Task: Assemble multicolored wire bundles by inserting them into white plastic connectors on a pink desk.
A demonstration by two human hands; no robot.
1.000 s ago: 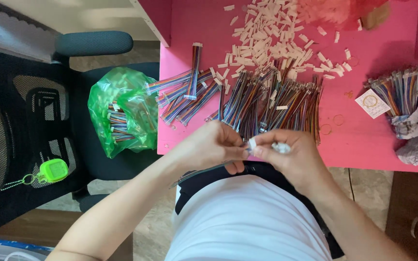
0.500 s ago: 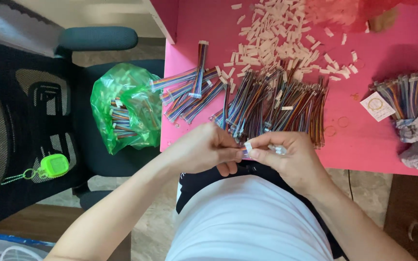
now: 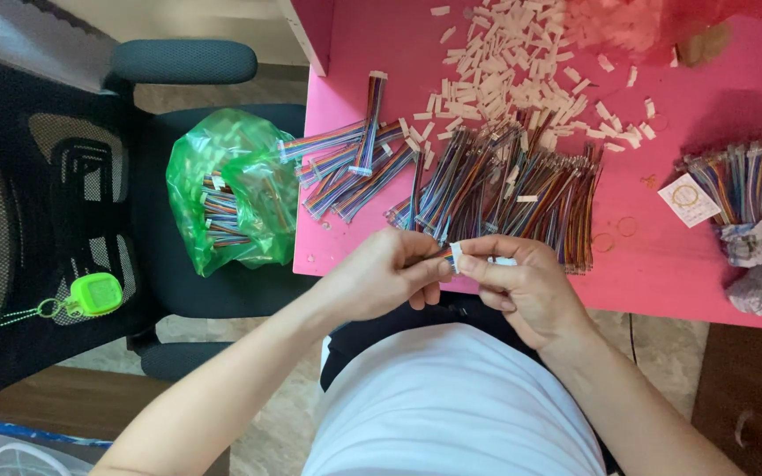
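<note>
At the near edge of the pink counter (image 3: 690, 264), just below the heaped ribbon cables (image 3: 504, 189), left hand (image 3: 381, 280) and right hand (image 3: 526, 286) both pinch a small white connector (image 3: 457, 256), which might slip loose if either grip relaxes.

Pink table (image 3: 716, 291), black mesh chair (image 3: 63, 264)
</note>
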